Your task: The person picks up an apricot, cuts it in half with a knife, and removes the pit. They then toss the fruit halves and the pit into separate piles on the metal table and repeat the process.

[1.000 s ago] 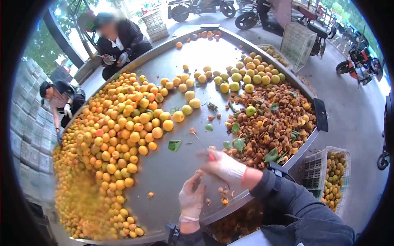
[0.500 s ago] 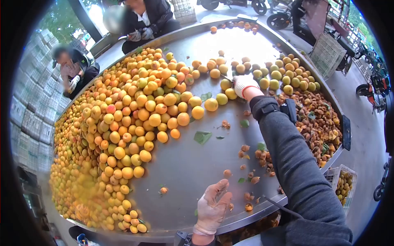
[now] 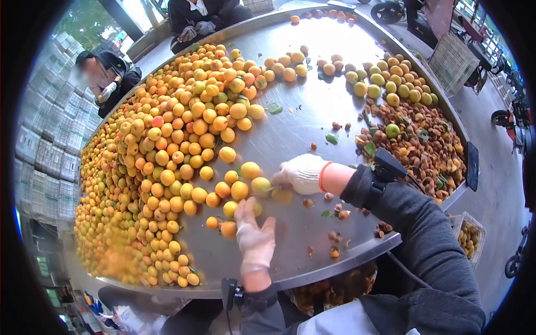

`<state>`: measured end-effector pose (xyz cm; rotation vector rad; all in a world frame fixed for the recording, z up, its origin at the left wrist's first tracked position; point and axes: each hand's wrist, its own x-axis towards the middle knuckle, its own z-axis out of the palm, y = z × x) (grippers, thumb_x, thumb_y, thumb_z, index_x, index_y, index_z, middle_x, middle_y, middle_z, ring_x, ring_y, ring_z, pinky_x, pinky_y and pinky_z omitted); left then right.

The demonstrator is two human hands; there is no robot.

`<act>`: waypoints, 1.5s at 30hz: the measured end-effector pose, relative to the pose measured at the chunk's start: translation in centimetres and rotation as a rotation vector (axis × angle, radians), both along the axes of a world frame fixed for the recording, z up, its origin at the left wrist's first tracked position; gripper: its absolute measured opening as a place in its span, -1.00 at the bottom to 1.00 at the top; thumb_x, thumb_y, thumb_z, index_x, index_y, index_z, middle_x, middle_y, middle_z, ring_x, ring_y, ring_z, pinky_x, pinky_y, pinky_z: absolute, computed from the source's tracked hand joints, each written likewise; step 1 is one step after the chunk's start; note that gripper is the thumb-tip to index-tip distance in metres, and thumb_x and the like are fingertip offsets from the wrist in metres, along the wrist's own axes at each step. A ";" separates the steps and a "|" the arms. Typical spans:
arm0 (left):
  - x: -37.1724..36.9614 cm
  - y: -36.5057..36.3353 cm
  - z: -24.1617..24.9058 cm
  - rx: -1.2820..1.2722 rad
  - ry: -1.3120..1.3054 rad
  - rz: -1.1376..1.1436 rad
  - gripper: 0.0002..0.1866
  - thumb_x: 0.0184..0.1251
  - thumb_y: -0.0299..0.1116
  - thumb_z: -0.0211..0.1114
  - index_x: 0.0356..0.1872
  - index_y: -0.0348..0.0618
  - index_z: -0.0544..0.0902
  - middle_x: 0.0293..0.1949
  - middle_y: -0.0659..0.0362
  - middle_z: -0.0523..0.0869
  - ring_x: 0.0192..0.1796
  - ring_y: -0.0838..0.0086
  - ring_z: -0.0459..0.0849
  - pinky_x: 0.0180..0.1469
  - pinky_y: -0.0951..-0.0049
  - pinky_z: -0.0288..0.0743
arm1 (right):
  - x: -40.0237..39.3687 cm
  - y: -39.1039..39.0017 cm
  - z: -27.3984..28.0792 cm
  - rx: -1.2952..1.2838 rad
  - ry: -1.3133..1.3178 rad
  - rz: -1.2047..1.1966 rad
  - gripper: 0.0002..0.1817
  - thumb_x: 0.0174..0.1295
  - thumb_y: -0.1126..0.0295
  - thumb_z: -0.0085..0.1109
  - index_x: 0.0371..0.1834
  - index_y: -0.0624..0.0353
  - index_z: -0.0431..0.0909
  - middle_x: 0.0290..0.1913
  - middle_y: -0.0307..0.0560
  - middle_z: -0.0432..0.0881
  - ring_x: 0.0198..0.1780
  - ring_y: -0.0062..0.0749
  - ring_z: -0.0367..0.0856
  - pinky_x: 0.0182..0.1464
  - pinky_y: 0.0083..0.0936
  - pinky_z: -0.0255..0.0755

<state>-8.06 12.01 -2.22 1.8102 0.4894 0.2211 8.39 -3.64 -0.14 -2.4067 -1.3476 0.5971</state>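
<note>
My right hand [image 3: 304, 174], in a white knit glove with a red cuff, is closed round a thin tool [image 3: 269, 190] that is blurred and partly hidden. Its tip is beside a yellow-green fruit [image 3: 260, 186]. Below it, my left hand [image 3: 255, 234] wears a thin whitish glove. Its fingers are apart and point up at a small group of orange fruits [image 3: 239, 190], with the fingertips against the lowest ones. A large heap of yellow-orange fruits [image 3: 167, 177] covers the left side of the metal table [image 3: 312, 245].
Brown shrivelled scraps [image 3: 424, 145] lie at the right, below a group of greenish-yellow fruits [image 3: 391, 78]. A crate of fruit [image 3: 472, 240] stands beyond the right edge. Two people [image 3: 109, 78] [image 3: 204, 17] are across the table. Leaves [image 3: 273, 108] and scraps dot the metal.
My right hand has moved down and left, towards me. My left hand has moved up and left to the fruits. Several fruits now lie lower, near my hands. The view has shifted slightly.
</note>
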 end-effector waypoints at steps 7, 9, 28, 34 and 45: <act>1.4 0.3 0.7 0.779 0.233 -0.087 -0.58 0.04 -0.51 0.33 0.01 -0.14 0.53 0.14 0.04 0.51 0.05 0.14 0.61 0.05 0.26 0.54 | -5.7 -6.9 4.3 0.432 0.274 -0.435 -0.63 0.15 0.55 0.09 0.07 0.11 0.56 -0.26 -0.13 0.65 -0.26 -0.34 0.63 -0.18 -0.43 0.49; 1.2 0.2 1.3 0.388 0.180 -0.063 -0.59 0.08 -0.52 0.34 0.01 -0.15 0.52 0.11 0.08 0.54 -0.02 0.21 0.65 -0.01 0.30 0.56 | -7.9 -8.2 6.8 0.563 0.603 -0.741 -0.68 0.17 0.56 0.15 0.01 0.13 0.57 -0.33 -0.30 0.57 -0.32 -0.72 0.47 -0.29 -0.68 0.40; -2.7 -3.1 3.6 -1.394 -0.320 -0.311 -0.42 0.23 -0.42 0.38 0.29 -0.10 0.42 0.20 -0.08 0.50 0.10 0.19 0.61 0.13 0.21 0.60 | -16.6 -6.1 3.9 0.679 0.645 -0.660 -0.84 0.14 0.42 0.13 -0.22 0.16 0.60 -0.43 0.07 0.61 -0.36 -0.18 0.64 -0.22 -0.38 0.48; -2.6 -2.9 3.3 -1.339 -0.315 -0.294 -0.33 0.24 -0.41 0.38 0.37 -0.12 0.31 0.17 -0.01 0.51 0.14 0.25 0.58 0.20 0.26 0.55 | -16.6 -4.8 4.5 0.633 0.599 -0.632 -0.85 0.17 0.41 0.19 -0.22 0.18 0.62 -0.49 -0.15 0.58 -0.42 -0.56 0.53 -0.27 -0.50 0.46; -3.4 -4.9 6.6 -0.834 -0.316 -0.110 -0.25 0.22 -0.55 0.35 0.43 -0.18 0.21 0.27 0.00 0.47 0.22 0.28 0.53 0.26 0.35 0.45 | -16.9 -3.6 3.7 0.595 0.492 -0.672 -0.78 0.17 0.41 0.15 -0.12 0.15 0.61 -0.51 0.02 0.58 -0.46 -0.34 0.58 -0.32 -0.41 0.46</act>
